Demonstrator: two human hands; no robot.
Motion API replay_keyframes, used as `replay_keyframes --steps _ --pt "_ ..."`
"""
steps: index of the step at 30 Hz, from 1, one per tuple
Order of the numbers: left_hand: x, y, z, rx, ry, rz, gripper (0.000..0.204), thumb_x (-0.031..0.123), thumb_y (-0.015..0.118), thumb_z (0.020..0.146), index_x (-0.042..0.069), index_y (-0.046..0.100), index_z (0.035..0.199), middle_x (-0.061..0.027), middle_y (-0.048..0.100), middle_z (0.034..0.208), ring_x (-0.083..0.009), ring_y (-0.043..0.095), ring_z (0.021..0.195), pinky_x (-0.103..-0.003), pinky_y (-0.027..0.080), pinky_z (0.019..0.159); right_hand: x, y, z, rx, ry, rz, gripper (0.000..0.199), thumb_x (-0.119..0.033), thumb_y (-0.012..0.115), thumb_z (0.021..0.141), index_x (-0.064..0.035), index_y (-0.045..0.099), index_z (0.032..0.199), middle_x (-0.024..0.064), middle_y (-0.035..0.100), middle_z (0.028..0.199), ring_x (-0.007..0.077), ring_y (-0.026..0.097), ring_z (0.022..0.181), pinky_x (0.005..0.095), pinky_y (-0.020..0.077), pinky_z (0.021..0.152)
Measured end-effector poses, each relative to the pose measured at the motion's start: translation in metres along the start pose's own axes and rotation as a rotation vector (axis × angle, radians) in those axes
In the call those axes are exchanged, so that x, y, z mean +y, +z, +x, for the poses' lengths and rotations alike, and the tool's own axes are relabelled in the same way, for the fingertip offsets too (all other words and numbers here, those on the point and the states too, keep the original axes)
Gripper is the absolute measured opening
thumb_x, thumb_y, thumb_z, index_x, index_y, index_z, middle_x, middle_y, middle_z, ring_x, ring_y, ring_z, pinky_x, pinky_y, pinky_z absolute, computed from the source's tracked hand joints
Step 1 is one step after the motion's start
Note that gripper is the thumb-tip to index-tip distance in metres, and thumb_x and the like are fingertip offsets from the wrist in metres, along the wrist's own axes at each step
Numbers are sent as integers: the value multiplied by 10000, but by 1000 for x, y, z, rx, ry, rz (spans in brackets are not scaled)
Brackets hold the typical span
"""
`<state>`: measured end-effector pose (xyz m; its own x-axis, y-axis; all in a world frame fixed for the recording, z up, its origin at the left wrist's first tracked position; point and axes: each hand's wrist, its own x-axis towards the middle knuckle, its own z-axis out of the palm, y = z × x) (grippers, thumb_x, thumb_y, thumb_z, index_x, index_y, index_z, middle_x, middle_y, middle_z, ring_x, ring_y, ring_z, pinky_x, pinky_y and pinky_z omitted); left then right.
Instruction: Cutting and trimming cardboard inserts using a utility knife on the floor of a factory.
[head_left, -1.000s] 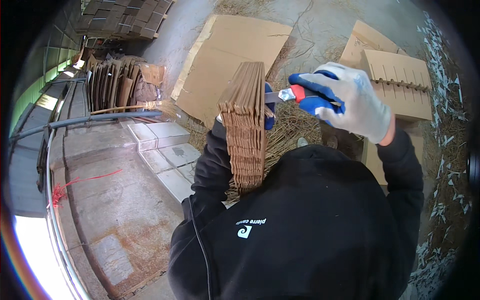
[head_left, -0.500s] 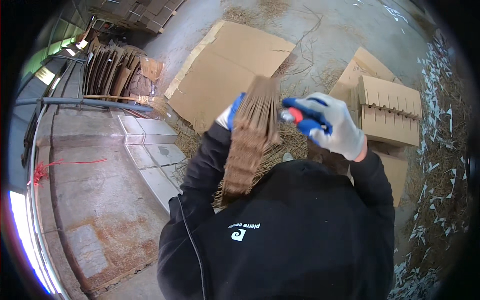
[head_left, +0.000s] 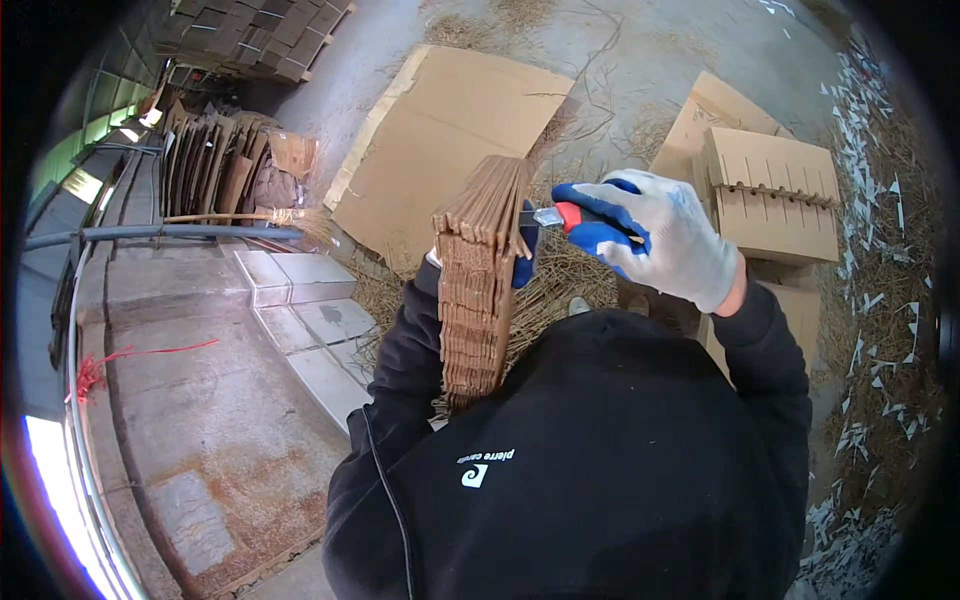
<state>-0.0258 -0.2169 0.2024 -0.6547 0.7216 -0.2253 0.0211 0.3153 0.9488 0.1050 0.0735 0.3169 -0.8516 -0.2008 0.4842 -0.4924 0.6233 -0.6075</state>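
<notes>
A thick bundle of brown cardboard sheets [head_left: 470, 300] stands on edge in front of my chest, its ragged edges facing up. My left hand [head_left: 525, 268], in a white and blue glove, is closed around the bundle; most of it is hidden behind the cardboard, with blue fingertips showing on the right side. In my right hand [head_left: 655, 235], gloved the same way, is a red and silver utility knife [head_left: 566, 216]. Its metal end points left, at the bundle's upper right side. Whether the blade touches the cardboard I cannot tell.
A large cardboard sheet [head_left: 450, 140] lies on the floor ahead. To the right is a stack of slotted cardboard [head_left: 775, 190]. Cardboard strips and white scraps [head_left: 860, 330] litter the floor. At left are a broom [head_left: 300, 218], a blue pipe [head_left: 150, 232] and a low ledge [head_left: 210, 350].
The cardboard bundle has tilted so its ragged edges show more squarely, and my left fingers now show on its right side. The knife has come slightly left, closer to the bundle.
</notes>
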Motion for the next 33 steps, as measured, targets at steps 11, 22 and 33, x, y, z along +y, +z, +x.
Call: replay_keyframes --steps 11,22,33 --pt "63 -29 -8 -4 157 -524 791 643 582 932 24 490 1415 -114 638 1269 -215 647 1137 -362 535 983 11 14 -10 96 -21 25 501 -234 743 760 -70 670 1228 146 685 935 341 665 801 405 547 713" --pt "70 -39 30 -836 580 -960 526 476 564 983 -22 572 1152 -147 650 1005 -288 641 895 -351 545 783 39 4 -12 136 35 -19 496 -232 704 796 -24 646 1243 196 672 975 383 658 838 426 537 760" --pt "102 -15 1 32 377 -753 409 404 593 975 1 546 1027 -94 538 818 -207 543 663 -329 448 557 -28 34 36 250 271 1216 718 -197 897 743 76 574 1324 88 682 1071 93 625 934 258 526 829"
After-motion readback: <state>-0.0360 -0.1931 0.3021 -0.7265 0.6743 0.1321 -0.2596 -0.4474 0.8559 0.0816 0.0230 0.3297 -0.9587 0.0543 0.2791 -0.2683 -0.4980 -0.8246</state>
